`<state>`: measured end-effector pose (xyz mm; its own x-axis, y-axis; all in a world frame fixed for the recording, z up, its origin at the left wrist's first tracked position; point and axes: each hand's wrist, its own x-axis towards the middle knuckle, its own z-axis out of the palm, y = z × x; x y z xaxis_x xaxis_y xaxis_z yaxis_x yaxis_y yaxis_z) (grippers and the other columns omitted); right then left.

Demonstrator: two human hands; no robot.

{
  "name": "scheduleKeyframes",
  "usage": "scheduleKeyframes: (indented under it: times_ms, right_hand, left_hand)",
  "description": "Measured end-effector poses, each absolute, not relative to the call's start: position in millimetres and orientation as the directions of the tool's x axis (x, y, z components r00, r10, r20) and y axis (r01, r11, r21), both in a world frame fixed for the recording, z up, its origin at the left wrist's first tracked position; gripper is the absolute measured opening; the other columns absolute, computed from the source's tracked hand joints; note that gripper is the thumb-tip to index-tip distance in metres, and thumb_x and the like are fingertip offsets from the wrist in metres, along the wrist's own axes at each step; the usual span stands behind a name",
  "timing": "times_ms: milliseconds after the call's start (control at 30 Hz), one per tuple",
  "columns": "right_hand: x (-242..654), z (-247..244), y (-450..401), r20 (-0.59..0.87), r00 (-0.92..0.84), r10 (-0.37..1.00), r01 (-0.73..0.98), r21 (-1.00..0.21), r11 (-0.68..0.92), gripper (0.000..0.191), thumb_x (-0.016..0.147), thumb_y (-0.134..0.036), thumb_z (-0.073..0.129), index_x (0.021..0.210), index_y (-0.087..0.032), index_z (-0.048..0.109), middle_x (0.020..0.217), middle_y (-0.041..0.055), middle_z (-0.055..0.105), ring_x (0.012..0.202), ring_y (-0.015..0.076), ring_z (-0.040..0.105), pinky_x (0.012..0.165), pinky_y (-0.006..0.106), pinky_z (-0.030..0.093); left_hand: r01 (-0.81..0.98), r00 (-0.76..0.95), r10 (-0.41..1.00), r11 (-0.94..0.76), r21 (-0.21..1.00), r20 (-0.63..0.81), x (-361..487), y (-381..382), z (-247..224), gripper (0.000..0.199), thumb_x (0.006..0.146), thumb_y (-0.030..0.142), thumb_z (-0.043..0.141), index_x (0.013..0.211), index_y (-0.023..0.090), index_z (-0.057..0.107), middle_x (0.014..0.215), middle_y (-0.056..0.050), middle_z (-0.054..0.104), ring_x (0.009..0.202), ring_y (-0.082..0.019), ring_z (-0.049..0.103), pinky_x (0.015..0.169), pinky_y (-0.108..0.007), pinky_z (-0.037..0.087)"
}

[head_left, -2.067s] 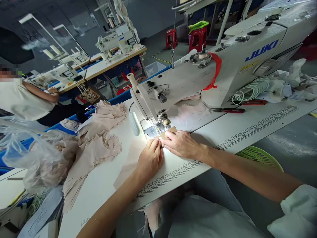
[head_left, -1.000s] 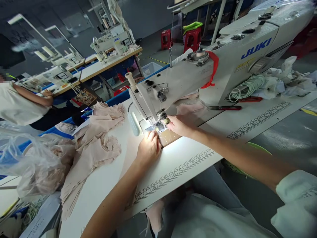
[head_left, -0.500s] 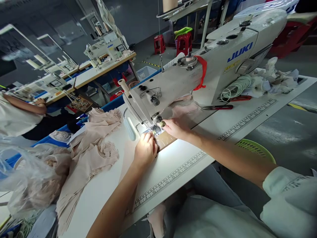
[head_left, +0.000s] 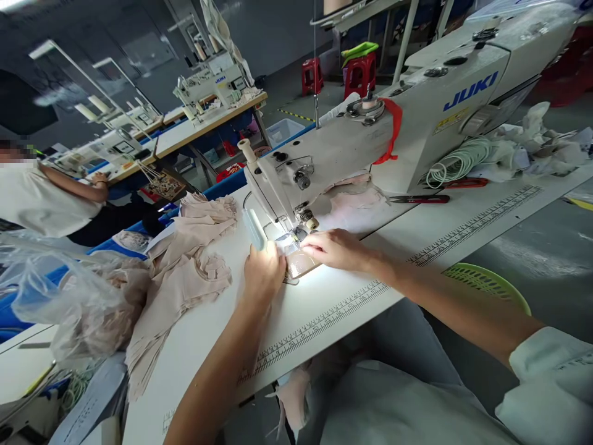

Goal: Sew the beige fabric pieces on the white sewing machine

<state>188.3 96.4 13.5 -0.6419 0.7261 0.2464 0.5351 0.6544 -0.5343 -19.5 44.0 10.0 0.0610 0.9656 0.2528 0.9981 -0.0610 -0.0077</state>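
A white sewing machine (head_left: 338, 145) stands on the white table, its needle area lit. My left hand (head_left: 265, 269) is closed just left of the needle, beside the lower end of a pale bluish handle-like piece (head_left: 256, 230); what its fingers grip is too small to make out. At the right of the presser foot, my right hand (head_left: 336, 249) has its fingers pressed together low over a brownish plate (head_left: 301, 264). Anything between those fingers is hidden. Pink fabric (head_left: 354, 207) lies behind the machine's needle end, under the arm.
Stacked beige fabric pieces (head_left: 180, 272) and a plastic bag (head_left: 99, 303) lie left. Snips (head_left: 419, 199), a coil of pale cord (head_left: 458, 162) and scraps (head_left: 532, 148) lie right. A green basket (head_left: 491, 284) stands below the edge. Another person (head_left: 50, 198) is at far left.
The view has shifted, moving the scene rightward. My left hand has moved left to the bluish piece, which now tilts differently. My right hand has come down from the machine's knob to the plate.
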Motion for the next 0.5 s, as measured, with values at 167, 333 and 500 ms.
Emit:
scheduleKeyframes:
  times_ms: [167, 333, 500]
  right_hand:
    - [172, 20, 64, 0.144, -0.652, 0.744, 0.651, -0.396, 0.647, 0.022, 0.099, -0.034, 0.057, 0.096, -0.016, 0.068, 0.103, 0.0113, 0.068, 0.092, 0.0208, 0.061, 0.081, 0.032, 0.041]
    - [140, 27, 54, 0.034, -0.555, 0.831, 0.728, -0.463, 0.505, 0.053, 0.091, -0.061, 0.067, 0.112, -0.013, 0.063, 0.117, 0.0175, 0.065, 0.098, 0.0278, 0.062, 0.076, 0.035, 0.044]
    - [113, 27, 59, 0.111, -0.602, 0.791, 0.63, -0.543, 0.555, 0.033, 0.091, -0.037, 0.067, 0.116, -0.017, 0.066, 0.117, 0.0111, 0.069, 0.1, 0.024, 0.063, 0.078, 0.031, 0.043]
  left_hand:
    - [0.961, -0.055, 0.996, 0.034, 0.274, 0.07, -37, 31, 34, 0.027, 0.093, 0.026, 0.048, 0.069, 0.021, 0.059, 0.072, -0.005, 0.066, 0.072, -0.021, 0.062, 0.066, -0.031, 0.044]
    - [0.712, -0.052, 0.999, 0.036, 0.702, 0.002, -41, 1, 57, 0.033, 0.086, 0.044, 0.055, 0.065, 0.02, 0.062, 0.061, 0.0, 0.062, 0.061, -0.016, 0.06, 0.063, -0.027, 0.048]
    - [0.604, -0.134, 0.989, 0.029, 0.797, 0.066, -40, -39, 68, 0.037, 0.081, 0.054, 0.066, 0.071, 0.018, 0.067, 0.071, 0.0, 0.062, 0.063, -0.013, 0.055, 0.054, -0.023, 0.043]
